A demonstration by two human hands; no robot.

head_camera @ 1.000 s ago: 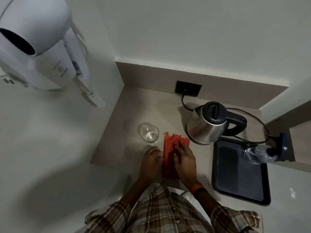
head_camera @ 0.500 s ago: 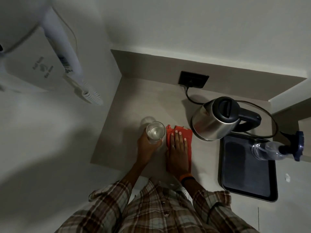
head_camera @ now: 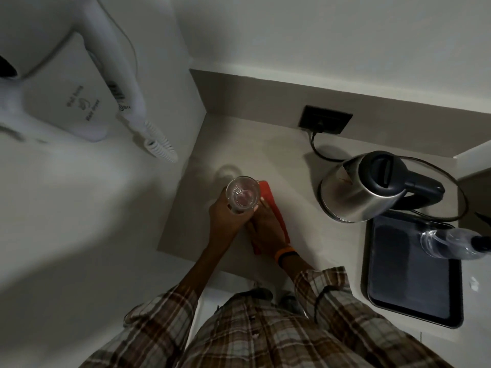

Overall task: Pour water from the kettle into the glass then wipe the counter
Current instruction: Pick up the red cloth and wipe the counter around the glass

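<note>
Since half a second ago the left hand point(head_camera: 225, 216) has lifted the glass point(head_camera: 242, 193) off the surface point(head_camera: 279, 155) and carried it up toward the camera, so that it now overlaps the near corner of the red cloth point(head_camera: 268, 200). The fingers wrap the glass from the left and below, holding it upright with a little water in the bottom. The right hand point(head_camera: 265, 232) lies flat and open on the cloth, palm down, pressing it to the surface just right of where the glass stood.

The step in hand looks like wiping under the glass. To do it well, the glass should stay level and clear of the cloth while the right hand sweeps left across the spot, with even pressure through the whole palm so the cloth does not bunch. The kettle point(head_camera: 366, 187) stands well to the right on its base, its cord running to the wall socket point(head_camera: 325, 123); the sweep should stop short of it. A dark tray point(head_camera: 414, 282) with a plastic bottle point(head_camera: 449, 243) sits beyond.
</note>
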